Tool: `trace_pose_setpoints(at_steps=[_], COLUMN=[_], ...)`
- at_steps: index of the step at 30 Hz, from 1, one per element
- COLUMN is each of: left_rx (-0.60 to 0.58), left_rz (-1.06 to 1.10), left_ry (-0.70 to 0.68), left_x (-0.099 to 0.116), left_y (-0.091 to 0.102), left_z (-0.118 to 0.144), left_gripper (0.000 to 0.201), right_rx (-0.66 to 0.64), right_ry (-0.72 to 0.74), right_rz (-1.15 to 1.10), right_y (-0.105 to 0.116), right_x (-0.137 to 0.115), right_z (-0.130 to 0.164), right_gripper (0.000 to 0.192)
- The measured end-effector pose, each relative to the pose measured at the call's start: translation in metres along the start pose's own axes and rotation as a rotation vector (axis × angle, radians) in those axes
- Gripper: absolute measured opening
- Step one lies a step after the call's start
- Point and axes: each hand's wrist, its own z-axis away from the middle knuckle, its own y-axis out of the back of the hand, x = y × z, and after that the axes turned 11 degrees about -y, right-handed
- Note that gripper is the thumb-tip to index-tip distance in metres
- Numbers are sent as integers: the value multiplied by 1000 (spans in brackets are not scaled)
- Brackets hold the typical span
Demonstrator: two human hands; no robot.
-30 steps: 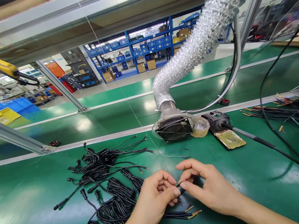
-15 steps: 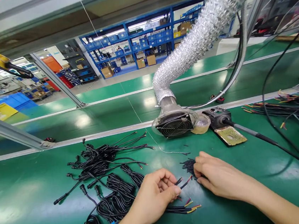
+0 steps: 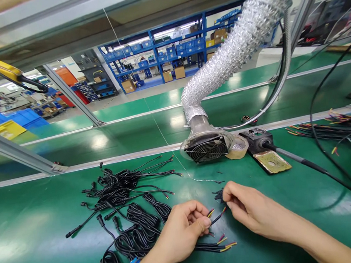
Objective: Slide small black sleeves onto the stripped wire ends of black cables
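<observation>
My left hand point(image 3: 188, 222) is closed in a pinch around a black cable point(image 3: 216, 219), whose end points right with red and yellow wires showing. A second end with yellow wire point(image 3: 210, 212) sticks out by its fingertips. My right hand point(image 3: 249, 205) is closed with thumb and index finger at the tip of the held cable; what they pinch is hidden. Partly behind it lies a pile of short black tube pieces point(image 3: 219, 194). Below my left hand, several cable ends point(image 3: 222, 246) with yellow and red wires rest on the green bench.
Coiled black cables point(image 3: 135, 225) with connectors lie on the left. A fume extractor fan point(image 3: 207, 149) with a silver duct point(image 3: 226, 46) stands behind the hands. Right of it are a soldering iron point(image 3: 300, 158) in its stand and a wire bundle point(image 3: 344, 126).
My right hand has moved slightly left from the pile of tube pieces, bringing its fingertips to the cable's wire end. My left hand keeps its hold, and the yellow wire beside its fingers shows more.
</observation>
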Motion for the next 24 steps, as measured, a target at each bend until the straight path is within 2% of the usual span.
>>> trace_pose_setpoints(at_steps=[3, 5, 9, 24], left_rx=[4, 10, 20, 21], left_rz=[3, -5, -12, -39], left_ry=[-3, -8, -17, -19], left_x=[0, 0, 1, 2], left_y=[0, 1, 1, 1], left_z=[0, 0, 0, -1], left_gripper=[21, 21, 20, 17], right_rx=[18, 16, -75, -36], right_ry=[-23, -101, -224, -214], right_rz=[-270, -469, -775, -772], right_y=[-6, -13, -23, -25], right_x=[-6, -8, -10, -13], right_z=[-3, -5, -8, -8], right_gripper=[19, 15, 22, 18])
